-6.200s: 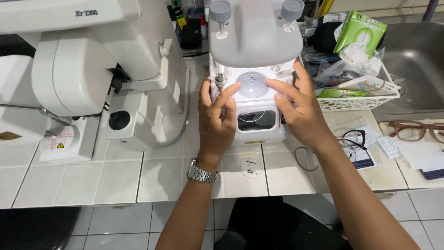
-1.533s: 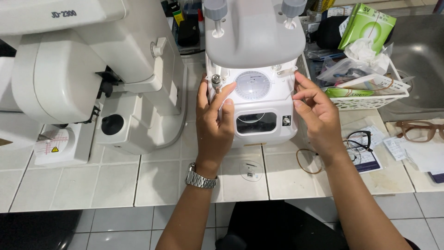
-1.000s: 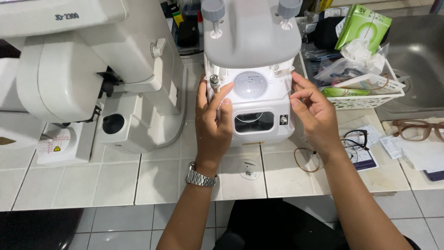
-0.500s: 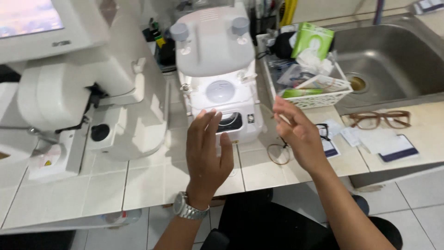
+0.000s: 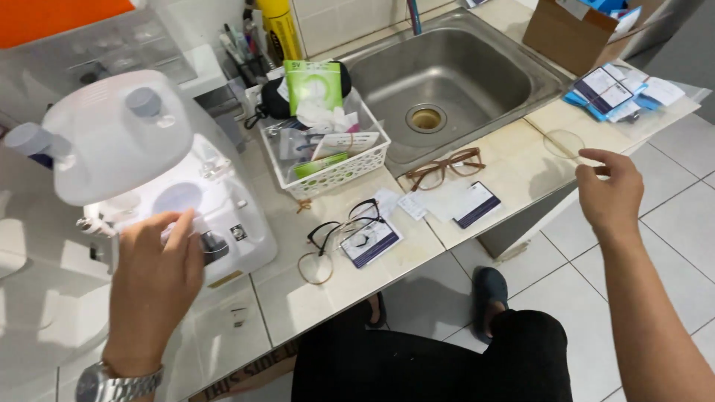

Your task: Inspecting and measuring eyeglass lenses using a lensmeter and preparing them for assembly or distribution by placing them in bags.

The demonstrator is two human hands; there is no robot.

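Observation:
My left hand [image 5: 156, 275] lies flat against the front of a white tabletop machine [image 5: 141, 164], fingers by its small dark front opening [image 5: 212, 246]. A metal watch [image 5: 112, 381] is on that wrist. My right hand [image 5: 611, 193] reaches out to the right, past the counter's edge, and pinches a clear round lens [image 5: 564, 143] at its rim. Black-framed glasses [image 5: 346, 219] and a loose round lens [image 5: 316, 268] lie on the tiled counter between my hands.
A white basket [image 5: 376, 149] of packets stands behind the glasses. Brown-framed glasses [image 5: 447, 167] and small cards [image 5: 477, 205] lie in front of a steel sink [image 5: 506, 67]. Blue-edged packets [image 5: 611, 89] and a cardboard box [image 5: 555, 30] sit at the far right.
My view has swung right, off the machine. My right hand left the machine's front and moved far right, now pinching a clear lens. My left hand stays on the machine.

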